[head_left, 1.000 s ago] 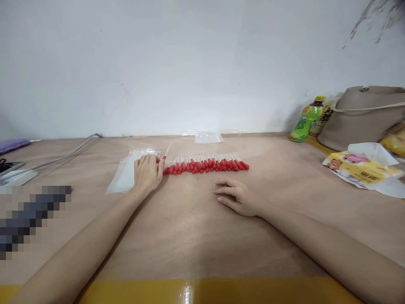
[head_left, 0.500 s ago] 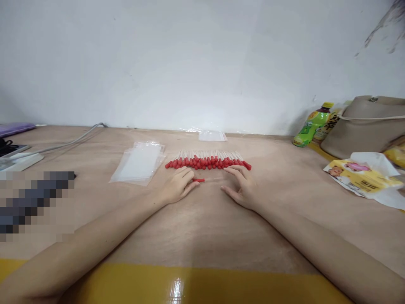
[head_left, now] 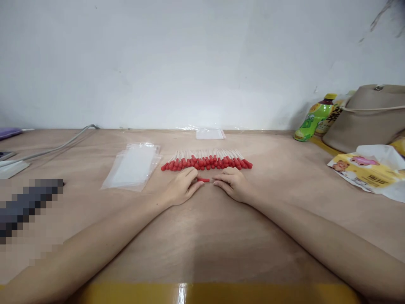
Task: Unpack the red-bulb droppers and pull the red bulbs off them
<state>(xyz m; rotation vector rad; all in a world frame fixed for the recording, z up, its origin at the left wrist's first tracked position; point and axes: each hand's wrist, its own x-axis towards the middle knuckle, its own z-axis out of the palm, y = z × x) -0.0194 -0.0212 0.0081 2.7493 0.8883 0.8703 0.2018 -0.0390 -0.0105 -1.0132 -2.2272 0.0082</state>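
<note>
A row of several red-tipped clear droppers [head_left: 207, 162] lies across the middle of the brown table [head_left: 196, 236]. Just in front of the row, my left hand [head_left: 180, 188] and my right hand [head_left: 232, 185] meet. Both pinch a single red-tipped dropper [head_left: 204, 180] that lies sideways between their fingertips, the left on its red end and the right on its clear end. A stack of clear plastic bags [head_left: 133, 167] lies to the left of the row.
A small clear bag [head_left: 209, 134] lies by the wall. At the right stand a green drink bottle [head_left: 313, 118], a beige handbag [head_left: 367, 116] and a yellow tissue pack [head_left: 367, 172]. A grey cable [head_left: 60, 146] runs along the left.
My left hand brought one dropper from the row's left end down in front of the row. My right hand moved forward and took its clear end; the hands have closed together.
</note>
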